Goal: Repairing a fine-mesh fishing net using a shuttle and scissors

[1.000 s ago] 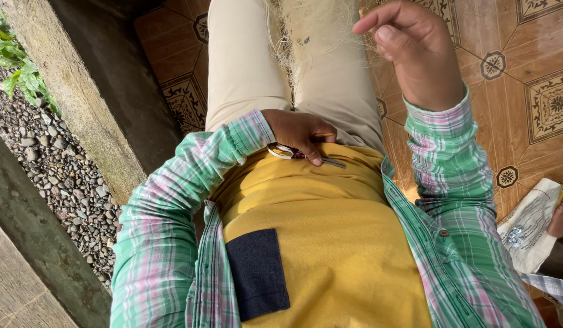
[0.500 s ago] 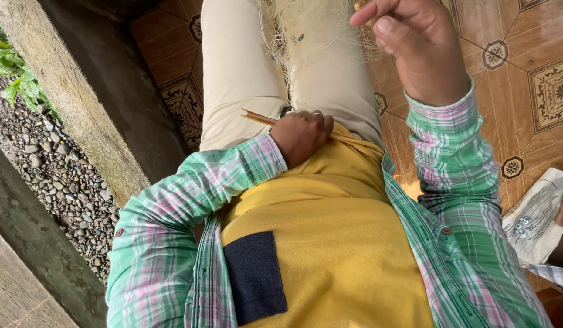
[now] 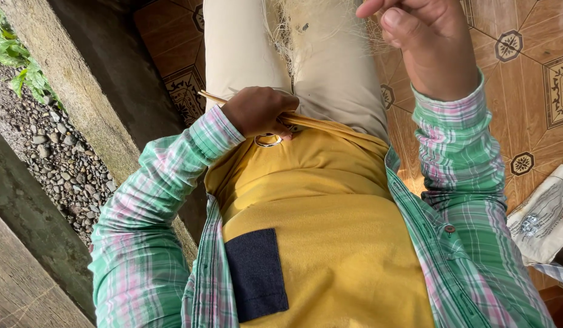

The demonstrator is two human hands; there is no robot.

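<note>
My left hand (image 3: 257, 111) rests at my waist, closed on a thin tan wooden stick (image 3: 321, 123) that lies across the hem of my yellow shirt. A small metal ring (image 3: 268, 141) shows just under that hand. My right hand (image 3: 418, 42) is raised over my right thigh with thumb and fingers pinched together. Fine strands of a pale net (image 3: 312, 30) on my beige trousers run up toward those fingers. Both arms are in green and pink plaid sleeves.
A brown patterned tile floor (image 3: 536, 54) lies under my legs. At the right edge is a crumpled whitish bag (image 3: 539, 215). On the left, a concrete ledge (image 3: 81, 97) drops to a gravel strip (image 3: 50, 152) with green plants (image 3: 14, 61).
My left hand has slid from the middle of my waist toward the left, and the stick now sticks out beside it. My right hand has risen slightly toward the top edge.
</note>
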